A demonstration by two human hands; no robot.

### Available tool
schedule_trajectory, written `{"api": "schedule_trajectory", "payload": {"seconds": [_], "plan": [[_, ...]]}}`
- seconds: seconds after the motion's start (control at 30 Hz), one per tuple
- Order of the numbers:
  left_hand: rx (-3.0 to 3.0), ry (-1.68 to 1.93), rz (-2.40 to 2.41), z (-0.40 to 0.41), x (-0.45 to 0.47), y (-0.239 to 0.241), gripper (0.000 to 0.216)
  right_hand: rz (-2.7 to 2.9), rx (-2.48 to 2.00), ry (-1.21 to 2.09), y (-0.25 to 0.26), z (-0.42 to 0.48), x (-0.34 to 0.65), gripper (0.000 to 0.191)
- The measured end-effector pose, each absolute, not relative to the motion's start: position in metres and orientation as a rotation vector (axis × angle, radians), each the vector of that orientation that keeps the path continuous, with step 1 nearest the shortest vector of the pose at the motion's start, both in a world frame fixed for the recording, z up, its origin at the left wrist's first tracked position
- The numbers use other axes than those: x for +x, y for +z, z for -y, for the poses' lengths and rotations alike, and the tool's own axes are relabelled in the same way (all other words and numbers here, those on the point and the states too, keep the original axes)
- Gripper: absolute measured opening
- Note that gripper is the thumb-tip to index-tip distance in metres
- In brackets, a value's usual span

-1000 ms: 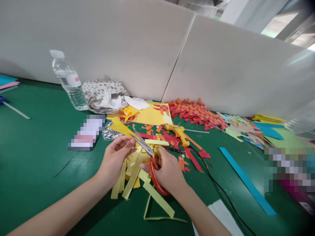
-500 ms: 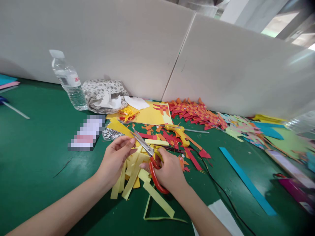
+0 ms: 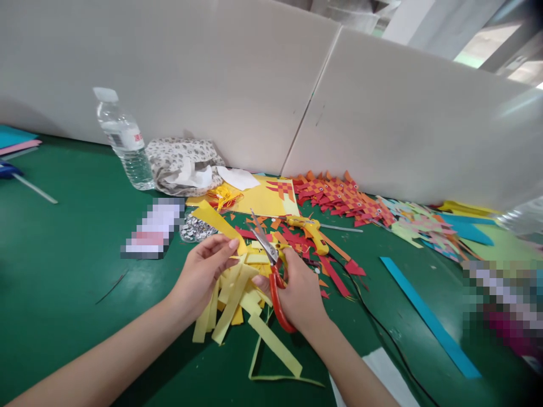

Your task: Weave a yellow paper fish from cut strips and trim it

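My left hand (image 3: 200,275) pinches a bunch of yellow paper strips (image 3: 231,294) that hang down over the green table (image 3: 63,249). One darker yellow strip (image 3: 216,219) sticks up from the bunch toward the back left. My right hand (image 3: 302,294) grips red-handled scissors (image 3: 271,265). Their metal blades point up and to the left, just to the right of the raised strip. More loose yellow strips (image 3: 275,345) lie under and in front of both hands.
A water bottle (image 3: 124,141) and a crumpled patterned cloth (image 3: 182,164) stand at the back by the white boards (image 3: 254,85). A yellow glue gun (image 3: 311,229), red and orange paper fish (image 3: 339,195), a blue strip (image 3: 428,316) and a black cord (image 3: 382,333) lie to the right.
The scissors have lifted off the yellow strip and swung right, their blades now pointing more upright. My left hand keeps hold of the strips. The view has shifted slightly.
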State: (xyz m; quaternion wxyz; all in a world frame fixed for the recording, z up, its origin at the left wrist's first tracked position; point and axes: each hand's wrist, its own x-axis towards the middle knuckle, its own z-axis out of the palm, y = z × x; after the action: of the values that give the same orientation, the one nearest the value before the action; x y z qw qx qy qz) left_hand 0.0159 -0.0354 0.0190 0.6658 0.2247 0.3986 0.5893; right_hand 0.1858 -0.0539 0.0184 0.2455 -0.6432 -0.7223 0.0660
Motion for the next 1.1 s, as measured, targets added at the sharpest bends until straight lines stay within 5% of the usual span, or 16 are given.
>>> {"api": "schedule_trajectory", "payload": {"seconds": [1.1], "plan": [[0.571, 1.189, -0.859, 0.0308, 0.0132, 0.0214, 0.016, 2.033, -1.644, 0.116, 0.0149, 0.0551, 0.1844, 0.038]]}}
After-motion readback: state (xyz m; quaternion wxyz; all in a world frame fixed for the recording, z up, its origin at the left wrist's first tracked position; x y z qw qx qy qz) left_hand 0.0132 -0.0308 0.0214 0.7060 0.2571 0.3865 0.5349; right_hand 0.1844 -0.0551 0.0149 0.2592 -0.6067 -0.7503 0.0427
